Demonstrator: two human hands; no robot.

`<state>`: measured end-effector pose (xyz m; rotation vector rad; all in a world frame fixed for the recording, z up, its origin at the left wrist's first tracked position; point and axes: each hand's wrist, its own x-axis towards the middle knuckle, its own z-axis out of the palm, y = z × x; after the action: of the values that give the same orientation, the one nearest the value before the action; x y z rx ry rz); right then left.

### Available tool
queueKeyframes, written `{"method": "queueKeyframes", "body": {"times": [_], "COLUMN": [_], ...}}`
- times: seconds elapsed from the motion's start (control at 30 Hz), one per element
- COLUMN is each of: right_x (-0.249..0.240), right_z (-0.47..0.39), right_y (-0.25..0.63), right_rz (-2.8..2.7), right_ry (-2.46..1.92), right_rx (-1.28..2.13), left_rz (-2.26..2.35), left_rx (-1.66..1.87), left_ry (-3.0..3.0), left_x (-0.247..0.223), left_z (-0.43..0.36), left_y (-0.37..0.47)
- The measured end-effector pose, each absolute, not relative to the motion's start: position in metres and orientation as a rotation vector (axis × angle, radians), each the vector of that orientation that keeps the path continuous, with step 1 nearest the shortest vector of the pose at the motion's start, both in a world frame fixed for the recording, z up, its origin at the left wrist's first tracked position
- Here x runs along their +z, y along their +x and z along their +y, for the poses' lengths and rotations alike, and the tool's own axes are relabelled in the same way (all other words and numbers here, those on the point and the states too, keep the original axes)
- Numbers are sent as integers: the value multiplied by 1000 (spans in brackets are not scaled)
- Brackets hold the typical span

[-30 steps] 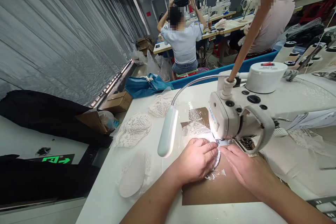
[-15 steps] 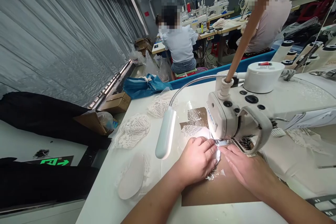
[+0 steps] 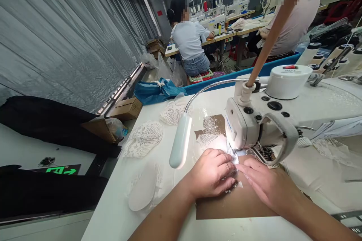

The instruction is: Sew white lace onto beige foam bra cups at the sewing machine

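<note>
White lace fabric [image 3: 210, 141] lies under the head of a sewing machine [image 3: 243, 120], on a brown sheet [image 3: 240, 199]. My left hand [image 3: 216, 173] is closed on the fabric just in front of the needle area, its fingers curled over the near edge. From the other side my right hand [image 3: 258, 175] pinches the same edge with its fingertips, close to my left fingers. The needle and presser foot are mostly hidden by the machine head and the glare.
A lamp [image 3: 180, 143] on a bendy neck hangs left of the machine head. Lace cups [image 3: 144, 139] and a smooth pad [image 3: 143, 192] lie on the white table [image 3: 113, 211]. Thread cones [image 3: 311, 52] stand at the back right. A co-worker [image 3: 189, 37] sits beyond the blue cloth edge.
My hands have shifted slightly nearer to me with the fabric, and more of it shows behind my left hand. The co-worker in the pale top has turned and leaned left.
</note>
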<state>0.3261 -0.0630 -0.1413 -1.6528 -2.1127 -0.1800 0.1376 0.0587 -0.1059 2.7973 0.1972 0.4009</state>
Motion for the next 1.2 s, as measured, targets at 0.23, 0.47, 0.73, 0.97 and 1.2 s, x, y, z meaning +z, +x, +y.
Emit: {"method": "queueKeyframes", "body": {"times": [0.23, 0.47, 0.73, 0.97, 1.2], "right_x": [-134, -132, -138, -140, -144], "right_z": [-63, -62, -63, -63, -67], "right_y": [326, 329, 328, 329, 332], "right_rz": [-2096, -2083, -2108, -2166, -2191], "right_ry": [-1597, -1719, -1760, -1727, -1744], "right_rx": [-173, -216, -214, -82, -42], "left_rz": [309, 509, 523, 512, 412], "left_rx": [423, 465, 525, 527, 540], "left_ry": [2774, 2658, 2548, 2562, 2612], "left_x": [-106, -111, -113, -114, -116], "left_z": [58, 52, 51, 51, 54], "left_y": [139, 148, 149, 149, 146]}}
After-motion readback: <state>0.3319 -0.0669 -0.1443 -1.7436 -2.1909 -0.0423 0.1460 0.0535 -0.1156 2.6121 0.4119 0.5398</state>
